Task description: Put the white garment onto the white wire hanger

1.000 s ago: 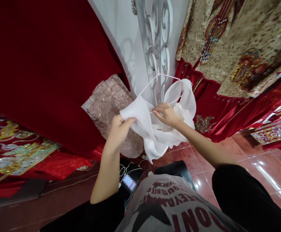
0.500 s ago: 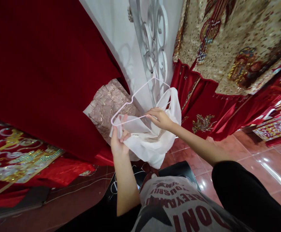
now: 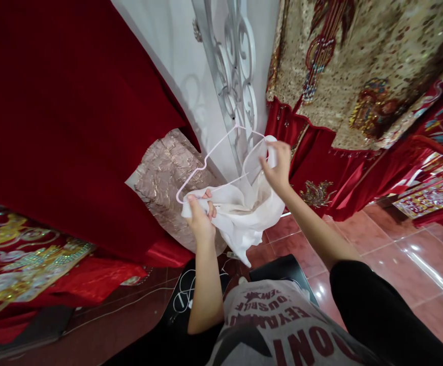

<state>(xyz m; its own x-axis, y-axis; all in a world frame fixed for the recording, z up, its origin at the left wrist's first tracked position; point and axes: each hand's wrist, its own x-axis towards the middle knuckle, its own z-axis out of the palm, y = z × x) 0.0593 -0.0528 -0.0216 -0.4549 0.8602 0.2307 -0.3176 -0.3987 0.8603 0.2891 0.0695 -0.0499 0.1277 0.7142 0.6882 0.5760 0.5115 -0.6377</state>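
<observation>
A pale pink clothes hanger [image 3: 221,144] hangs by its hook from white scrollwork in front of me. Draped on its right end is a thin white garment [image 3: 240,213], which sags below the bar. My left hand [image 3: 201,216] grips the garment's edge just under the hanger's left end, fingers closed round the cloth. At the hanger's right shoulder, my right hand [image 3: 278,168] pinches the white fabric where it loops over the hanger.
White metal scrollwork [image 3: 246,51] rises ahead. A large red cloth [image 3: 72,101] and pinkish crinkled fabric [image 3: 168,173] hang at left. Gold sequinned and red garments [image 3: 374,61] hang at right. Below are a black seat [image 3: 288,269], a white cable [image 3: 185,290] and reddish floor tiles [image 3: 377,234].
My right hand has moved from the hanger's lower bar up and right to its right shoulder. The left hand has drawn the cloth slightly down and right, off the hanger's left end.
</observation>
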